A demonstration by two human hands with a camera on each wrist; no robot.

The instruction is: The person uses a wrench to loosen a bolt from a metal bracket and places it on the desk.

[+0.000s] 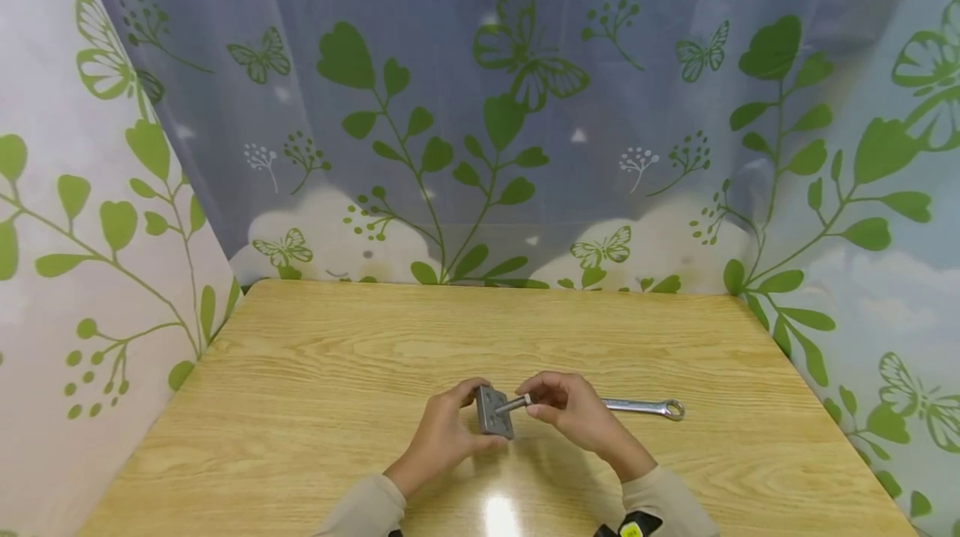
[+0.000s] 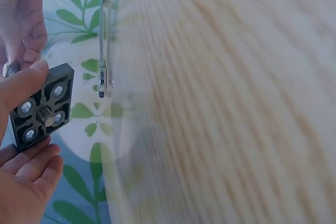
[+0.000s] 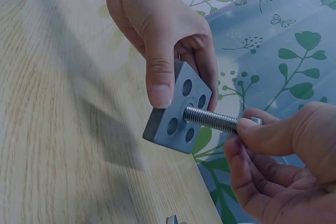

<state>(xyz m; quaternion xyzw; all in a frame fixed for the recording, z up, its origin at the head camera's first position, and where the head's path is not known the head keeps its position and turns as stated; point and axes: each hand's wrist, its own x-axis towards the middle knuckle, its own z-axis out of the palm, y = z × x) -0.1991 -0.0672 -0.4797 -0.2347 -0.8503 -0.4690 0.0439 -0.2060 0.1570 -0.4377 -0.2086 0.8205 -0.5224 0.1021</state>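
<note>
My left hand (image 1: 444,430) grips a square grey metal plate (image 1: 484,414) by its opposite edges, thumb on one side and fingers on the other. Several round holes surround the plate's centre. A threaded bolt (image 3: 212,120) passes through the middle; its long shank sticks out toward my right hand (image 1: 581,412). In the left wrist view a short threaded tip (image 2: 46,117) protrudes from the plate's ribbed far face. The thumb and forefinger of my right hand pinch the bolt at its head, which they partly cover. Both hands are over the table's near half.
A combination wrench (image 1: 641,407) lies on the wooden table (image 1: 360,353) just right of and behind my right hand, which hides one of its ends. A curtain (image 1: 450,103) with green leaves and butterflies hangs along the table's back and sides.
</note>
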